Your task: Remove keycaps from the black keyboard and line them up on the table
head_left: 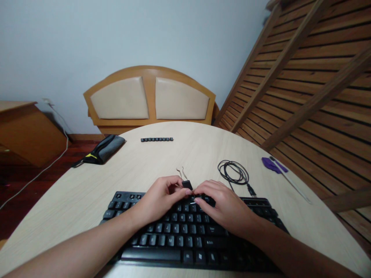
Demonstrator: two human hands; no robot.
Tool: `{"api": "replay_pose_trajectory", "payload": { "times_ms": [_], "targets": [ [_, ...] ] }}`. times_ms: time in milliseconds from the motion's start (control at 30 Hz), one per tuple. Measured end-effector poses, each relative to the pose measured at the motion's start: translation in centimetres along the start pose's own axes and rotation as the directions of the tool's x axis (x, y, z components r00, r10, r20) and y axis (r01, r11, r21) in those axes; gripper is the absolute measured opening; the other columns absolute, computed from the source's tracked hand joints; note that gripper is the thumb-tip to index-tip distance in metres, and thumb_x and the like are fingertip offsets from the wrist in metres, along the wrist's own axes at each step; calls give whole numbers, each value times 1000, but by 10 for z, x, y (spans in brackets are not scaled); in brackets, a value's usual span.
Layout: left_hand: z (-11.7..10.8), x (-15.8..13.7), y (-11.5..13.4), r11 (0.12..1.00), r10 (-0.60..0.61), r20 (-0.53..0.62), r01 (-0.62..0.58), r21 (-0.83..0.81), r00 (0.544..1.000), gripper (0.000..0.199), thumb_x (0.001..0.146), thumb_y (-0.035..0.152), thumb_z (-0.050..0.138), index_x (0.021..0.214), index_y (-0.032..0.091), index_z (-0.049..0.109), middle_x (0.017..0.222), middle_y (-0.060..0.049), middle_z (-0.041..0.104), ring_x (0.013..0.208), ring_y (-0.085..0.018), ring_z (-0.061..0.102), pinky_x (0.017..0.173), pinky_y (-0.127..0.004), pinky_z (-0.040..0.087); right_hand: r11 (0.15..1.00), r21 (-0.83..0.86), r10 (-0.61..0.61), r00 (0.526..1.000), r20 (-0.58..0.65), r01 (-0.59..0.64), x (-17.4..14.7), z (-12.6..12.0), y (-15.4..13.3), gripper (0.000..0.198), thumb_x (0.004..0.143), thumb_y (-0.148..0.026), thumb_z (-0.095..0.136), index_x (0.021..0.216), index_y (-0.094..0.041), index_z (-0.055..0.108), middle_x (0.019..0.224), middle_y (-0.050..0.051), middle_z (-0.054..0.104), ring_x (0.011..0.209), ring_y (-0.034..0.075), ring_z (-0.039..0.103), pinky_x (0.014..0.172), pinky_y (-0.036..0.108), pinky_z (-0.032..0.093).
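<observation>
A black keyboard lies in front of me, with several bare key sockets in its top row at the left. My left hand is closed over the upper middle of the keyboard. Its thumb and fingers grip a keycap puller, a small black block whose two thin wire prongs point away from me. Close beside it, my right hand is closed with curled fingers at the top row of keys. Whatever is between its fingertips is hidden.
A line of loose keycaps lies at the far side of the round table. A folded dark pouch is at left. To the right are a coiled USB cable, a purple cloth and a thin brush.
</observation>
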State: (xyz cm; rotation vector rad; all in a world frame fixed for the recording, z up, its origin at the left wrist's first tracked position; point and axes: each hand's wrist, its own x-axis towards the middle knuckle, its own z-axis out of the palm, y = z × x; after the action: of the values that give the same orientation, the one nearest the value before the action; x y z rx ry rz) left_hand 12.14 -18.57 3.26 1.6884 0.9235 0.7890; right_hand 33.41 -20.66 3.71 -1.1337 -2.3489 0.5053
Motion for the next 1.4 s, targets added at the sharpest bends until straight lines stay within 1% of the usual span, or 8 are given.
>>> {"api": "replay_pose_trajectory", "payload": {
  "times_ms": [167, 333, 433, 567, 633, 800, 967, 1400],
  "targets": [
    [1, 0, 3, 1000, 0, -15, 0, 16, 1000, 19, 88, 31, 62, 77, 16, 64, 71, 0, 63, 68, -15, 55, 65, -26, 42, 1000, -12, -2, 1000, -4, 2, 1, -1, -1, 10, 88, -19, 59, 96, -20, 66, 94, 3, 69, 90, 19, 61, 83, 34, 45],
    [0, -2, 7, 997, 29, -6, -28, 67, 1000, 21, 92, 30, 56, 81, 16, 67, 76, -2, 67, 74, -16, 58, 70, -28, 44, 1000, -12, -8, 1000, -4, 8, 1, -2, -1, 11, 88, -19, 59, 96, -21, 66, 94, 3, 68, 91, 19, 61, 84, 34, 44],
    [1, -4, 9, 991, 70, 18, -72, 116, 997, 20, 93, 30, 57, 85, 16, 70, 81, -3, 69, 78, -17, 59, 74, -30, 45, 1000, -28, -3, 1000, -2, 3, 0, -1, -1, 9, 88, -19, 59, 95, -20, 65, 93, 3, 68, 90, 19, 61, 83, 34, 45],
    [1, -5, 11, 980, 136, 52, -142, 136, 989, 18, 93, 27, 58, 90, 18, 72, 87, -4, 71, 83, -18, 62, 78, -30, 46, 999, -42, -3, 1000, 5, 3, 0, -1, -1, 8, 88, -20, 59, 94, -19, 64, 92, 4, 68, 88, 20, 60, 82, 35, 45],
    [1, -4, 10, 981, 122, 41, -126, 145, 992, 18, 92, 28, 58, 89, 17, 72, 86, -4, 71, 81, -18, 62, 77, -30, 46, 999, -39, -4, 1000, 7, 4, 0, -1, -1, 8, 88, -20, 59, 94, -20, 64, 92, 4, 68, 89, 20, 61, 82, 35, 45],
    [2, -4, 9, 986, 40, -3, -39, 165, 999, 20, 92, 30, 57, 82, 15, 67, 79, -3, 69, 77, -18, 60, 74, -30, 45, 999, -34, 17, 1000, 17, -16, 0, -1, -1, 9, 88, -21, 62, 96, -20, 65, 95, 3, 68, 91, 20, 60, 83, 34, 44],
    [2, -4, 9, 986, 29, -6, -28, 167, 1000, 21, 92, 31, 56, 81, 15, 64, 78, -2, 67, 75, -18, 58, 73, -30, 45, 999, -32, 25, 1000, 17, -24, 0, -1, 0, 9, 88, -22, 63, 96, -21, 66, 95, 3, 68, 91, 20, 61, 84, 35, 44],
    [0, -2, 7, 997, 20, 21, -21, 70, 1000, 20, 94, 32, 54, 83, 17, 63, 78, -1, 67, 76, -17, 60, 74, -30, 45, 999, -45, 5, 1000, 28, -3, 1, -1, -2, 9, 92, -24, 59, 96, -21, 66, 94, 3, 69, 90, 19, 61, 83, 34, 45]
  ]
}}
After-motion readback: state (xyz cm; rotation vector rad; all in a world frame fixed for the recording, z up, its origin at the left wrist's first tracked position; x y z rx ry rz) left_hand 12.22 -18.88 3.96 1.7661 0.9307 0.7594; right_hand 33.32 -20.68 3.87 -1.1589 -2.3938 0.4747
